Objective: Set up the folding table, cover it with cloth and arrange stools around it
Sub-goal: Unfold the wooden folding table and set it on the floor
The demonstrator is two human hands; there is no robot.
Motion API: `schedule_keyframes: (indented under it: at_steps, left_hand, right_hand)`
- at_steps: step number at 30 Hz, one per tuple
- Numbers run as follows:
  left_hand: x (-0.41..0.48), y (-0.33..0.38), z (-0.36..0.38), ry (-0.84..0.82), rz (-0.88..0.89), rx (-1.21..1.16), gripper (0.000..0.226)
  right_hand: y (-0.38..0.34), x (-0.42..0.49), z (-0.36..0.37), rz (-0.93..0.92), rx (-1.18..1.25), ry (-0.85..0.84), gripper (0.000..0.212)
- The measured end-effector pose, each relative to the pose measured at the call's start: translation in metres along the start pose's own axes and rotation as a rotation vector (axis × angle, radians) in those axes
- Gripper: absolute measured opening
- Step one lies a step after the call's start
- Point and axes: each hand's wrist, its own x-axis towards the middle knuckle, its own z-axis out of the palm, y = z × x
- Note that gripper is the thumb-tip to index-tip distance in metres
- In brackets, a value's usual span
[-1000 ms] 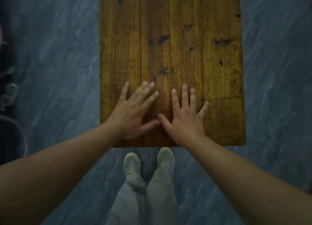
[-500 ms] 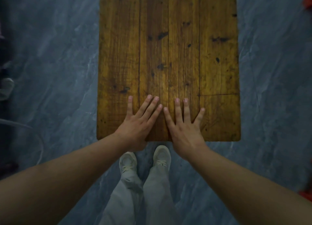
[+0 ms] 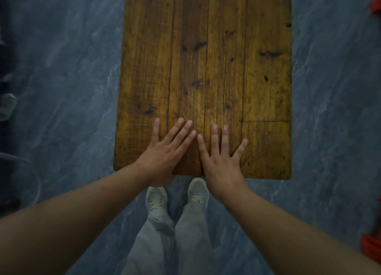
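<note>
Both hands have slid back toward me since a second ago: then they lay further in on the wood with thumbs showing, now the palm heels hang off the near edge. The folding table [image 3: 206, 68] lies directly under and ahead of the hands, its plank top level and bare, running away from my fingertips. The left hand [image 3: 165, 149] and right hand [image 3: 220, 157] lie side by side, fingers straight and spread flat on the top, forefingers nearly touching. I can't see either thumb, so I can't tell if they're hooked under the edge. The legs are hidden below the top. My read: the set-up step is at its tail end, with the hands testing or nudging the table into place, and no cloth on it yet. Next I'd let go and fetch the cloth, which isn't in view, so that means turning away first. Below the wrists are pale shoes [image 3: 156, 198] and grey trousers, toes just short of the near edge. Grey marbled floor [image 3: 61, 89] runs out to both sides. Far out past the right hand there's something orange [image 3: 373, 248] at the frame edge. It could be a stool, but it's too cropped to say.
</note>
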Motion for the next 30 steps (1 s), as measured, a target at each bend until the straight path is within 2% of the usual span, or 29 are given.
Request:
schedule_keyframes:
  at_steps: [6,10,14,17,21,25,30]
  left_hand:
    - [0.0,0.001,-0.004,-0.064,-0.03,-0.037,0.14]
    - [0.001,0.0,-0.009,-0.111,-0.026,-0.083,0.147]
    - [-0.003,-0.003,-0.03,-0.188,0.002,-0.165,0.14]
    - [-0.016,0.002,-0.056,-0.176,-0.045,-0.284,0.126]
    - [-0.053,0.02,-0.102,-0.08,-0.146,-0.444,0.108]
    - [-0.105,0.026,-0.158,0.015,-0.268,-0.546,0.098]
    - [-0.17,0.021,-0.234,0.135,-0.287,-0.619,0.089]
  right_hand:
    - [-0.002,0.004,0.007,0.035,0.045,0.032,0.104]
    - [-0.002,0.002,-0.005,0.025,0.009,-0.086,0.118]
    - [0.006,-0.001,-0.029,-0.023,0.05,-0.22,0.125]
    - [0.015,-0.007,-0.062,-0.02,0.221,-0.296,0.109]
    - [0.014,-0.036,-0.117,0.109,0.441,-0.198,0.089]
    - [0.001,-0.08,-0.177,0.172,0.502,-0.119,0.081]
    - [-0.022,-0.138,-0.258,0.157,0.562,-0.05,0.077]
